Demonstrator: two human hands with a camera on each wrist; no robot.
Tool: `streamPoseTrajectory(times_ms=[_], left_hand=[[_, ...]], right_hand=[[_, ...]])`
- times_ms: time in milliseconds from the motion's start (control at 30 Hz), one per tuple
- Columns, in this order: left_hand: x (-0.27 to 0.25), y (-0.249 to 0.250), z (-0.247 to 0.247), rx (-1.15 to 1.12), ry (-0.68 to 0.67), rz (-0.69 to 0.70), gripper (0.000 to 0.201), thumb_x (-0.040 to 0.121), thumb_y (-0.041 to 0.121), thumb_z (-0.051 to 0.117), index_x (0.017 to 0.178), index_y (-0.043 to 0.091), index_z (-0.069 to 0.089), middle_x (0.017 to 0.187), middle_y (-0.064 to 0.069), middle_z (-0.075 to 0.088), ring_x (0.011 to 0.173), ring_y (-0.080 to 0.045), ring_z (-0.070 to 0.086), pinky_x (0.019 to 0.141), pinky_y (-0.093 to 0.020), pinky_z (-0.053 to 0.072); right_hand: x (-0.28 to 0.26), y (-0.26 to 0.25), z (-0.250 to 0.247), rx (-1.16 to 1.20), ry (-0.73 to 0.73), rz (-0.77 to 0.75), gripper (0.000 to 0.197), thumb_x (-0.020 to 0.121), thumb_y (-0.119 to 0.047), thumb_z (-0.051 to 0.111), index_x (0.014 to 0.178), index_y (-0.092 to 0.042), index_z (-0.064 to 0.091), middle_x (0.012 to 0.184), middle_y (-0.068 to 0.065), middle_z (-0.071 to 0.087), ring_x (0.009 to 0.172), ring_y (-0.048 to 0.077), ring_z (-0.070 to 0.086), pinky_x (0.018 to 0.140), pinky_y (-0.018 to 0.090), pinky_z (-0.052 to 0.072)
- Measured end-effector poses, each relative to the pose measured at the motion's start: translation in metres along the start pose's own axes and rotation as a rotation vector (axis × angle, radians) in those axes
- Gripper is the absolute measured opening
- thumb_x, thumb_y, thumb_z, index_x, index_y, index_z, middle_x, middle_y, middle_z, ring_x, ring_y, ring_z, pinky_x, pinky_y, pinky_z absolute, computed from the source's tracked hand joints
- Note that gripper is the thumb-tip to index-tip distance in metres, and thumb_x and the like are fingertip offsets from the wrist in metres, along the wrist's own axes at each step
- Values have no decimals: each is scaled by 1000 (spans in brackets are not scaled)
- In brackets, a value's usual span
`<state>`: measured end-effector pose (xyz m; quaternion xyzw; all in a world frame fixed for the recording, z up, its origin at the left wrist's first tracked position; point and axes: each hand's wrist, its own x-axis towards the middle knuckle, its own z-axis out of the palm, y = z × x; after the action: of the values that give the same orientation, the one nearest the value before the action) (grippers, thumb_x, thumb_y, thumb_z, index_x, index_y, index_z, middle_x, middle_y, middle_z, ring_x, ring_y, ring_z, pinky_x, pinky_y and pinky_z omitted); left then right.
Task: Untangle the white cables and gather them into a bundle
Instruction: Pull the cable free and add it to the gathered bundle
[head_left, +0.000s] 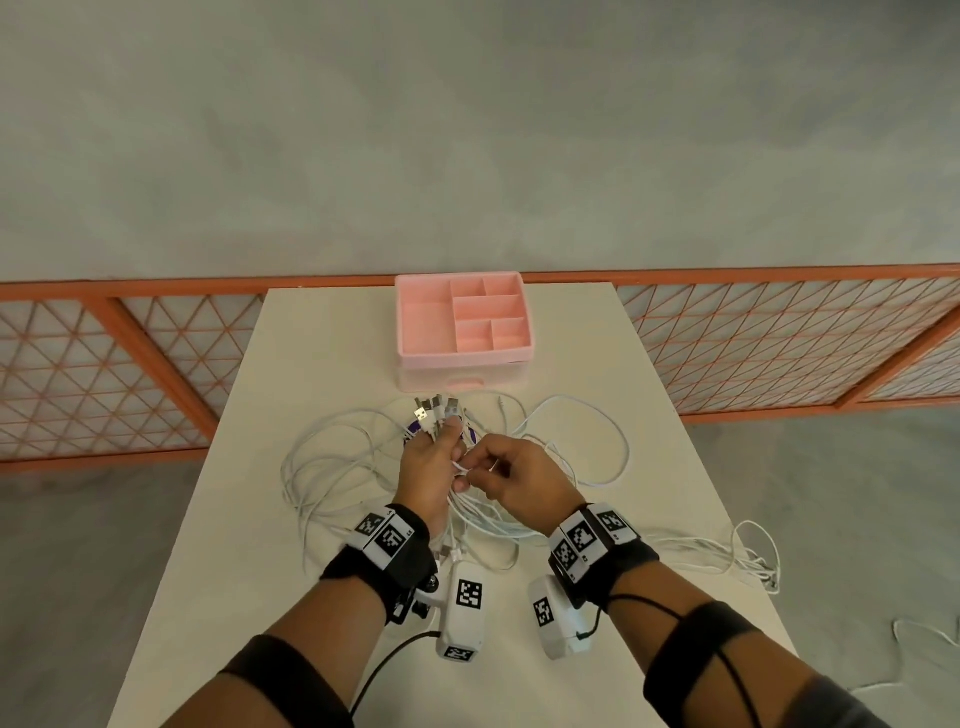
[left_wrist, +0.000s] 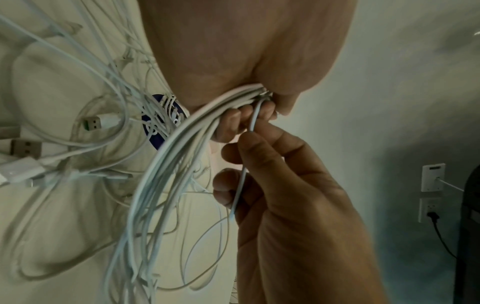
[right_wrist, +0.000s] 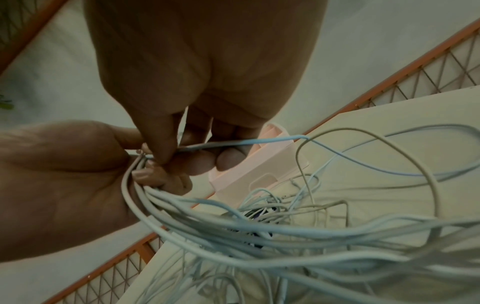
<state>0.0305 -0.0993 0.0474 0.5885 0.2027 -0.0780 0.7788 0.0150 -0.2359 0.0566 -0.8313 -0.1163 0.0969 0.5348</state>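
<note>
Left hand (head_left: 428, 467) clutching gathered white cables (left_wrist: 166, 164), right hand (head_left: 519, 470) pinching one strand; hard tugging likely to tighten snags below.

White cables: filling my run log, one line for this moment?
left hand grips white cables | right hand pinches one strand | bundle unfinished

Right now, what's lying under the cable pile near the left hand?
A round purple-blue thing shows through the white cables below the left hand. Cables cover most of it, so I cannot tell what it is.
</note>
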Motion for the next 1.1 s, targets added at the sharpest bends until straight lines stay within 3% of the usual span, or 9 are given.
streamPoseTrajectory(times_ms=[167, 300, 433, 500, 567, 700, 800, 967, 1100], left_hand=[[-3, 3, -3, -131, -13, 3, 33, 105, 27, 48, 75, 15, 48, 56, 3, 38, 52, -13, 37, 51, -30, 35], [4, 1, -9, -207, 13, 19, 38, 106, 24, 46, 69, 17, 44, 53, 3, 33, 52, -16, 38, 63, -34, 38], [2, 3, -9, -258, -25, 29, 38, 105, 25, 48, 69, 17, 42, 55, 2, 25, 46, -15, 29, 53, -31, 42], [-1, 5, -8, -173, -22, 48, 45, 104, 32, 51, 65, 18, 33, 55, 3, 21, 44, -13, 24, 44, -25, 31], [-4, 6, -6, -95, -40, 59, 48, 101, 34, 57, 65, 20, 28, 53, 4, 22, 43, -11, 21, 42, -22, 22], [-3, -3, 0, 71, -84, 45, 38, 95, 26, 68, 78, 14, 36, 49, 7, 30, 44, -12, 25, 42, -22, 24], [0, -9, 5, 135, -108, 33, 31, 94, 28, 69, 85, 9, 46, 54, 1, 36, 43, -13, 28, 40, -22, 28], [3, -2, 12, 0, -77, -10, 30, 94, 29, 69, 95, -1, 65, 76, -13, 66, 46, -13, 45, 41, -22, 35], [3, 5, 8, 46, -77, 2, 25, 92, 23, 71, 85, -1, 68, 66, -13, 51, 44, -13, 35, 38, -21, 28]], right_hand=[[-3, 20, -7, -191, 14, 62, 12, 87, -13, 65, 86, -24, 64, 73, -9, 64, 67, 11, 58, 72, 32, 51], [-6, 46, -22, -329, 93, 155, 8, 88, -14, 65, 83, -20, 66, 86, -2, 66, 79, 15, 60, 74, 29, 48], [-9, 70, -38, -402, 269, 254, 6, 88, -16, 69, 85, -21, 71, 99, -1, 56, 96, 15, 51, 83, 22, 40], [-10, 73, -49, -476, 361, 286, 6, 88, -20, 71, 91, -20, 76, 100, -1, 48, 100, 15, 40, 87, 22, 36], [-7, 70, -60, -505, 400, 317, 9, 88, -26, 71, 93, -22, 78, 96, -1, 53, 98, 18, 47, 86, 26, 41], [5, 39, -64, 120, 426, 279, 25, 91, 5, 54, 96, -8, 75, 85, 8, 71, 70, 16, 67, 66, 27, 56], [7, 5, -57, 576, 398, 189, 31, 92, 11, 43, 106, 3, 70, 93, 19, 70, 73, 27, 66, 65, 29, 55], [2, -11, -20, 461, 191, 122, 12, 89, 10, 61, 96, 0, 59, 79, 19, 67, 61, 23, 62, 59, 30, 53], [0, 7, -5, 464, 140, 246, 16, 85, 7, 67, 92, -3, 56, 79, 24, 67, 64, 27, 63, 62, 35, 52]])
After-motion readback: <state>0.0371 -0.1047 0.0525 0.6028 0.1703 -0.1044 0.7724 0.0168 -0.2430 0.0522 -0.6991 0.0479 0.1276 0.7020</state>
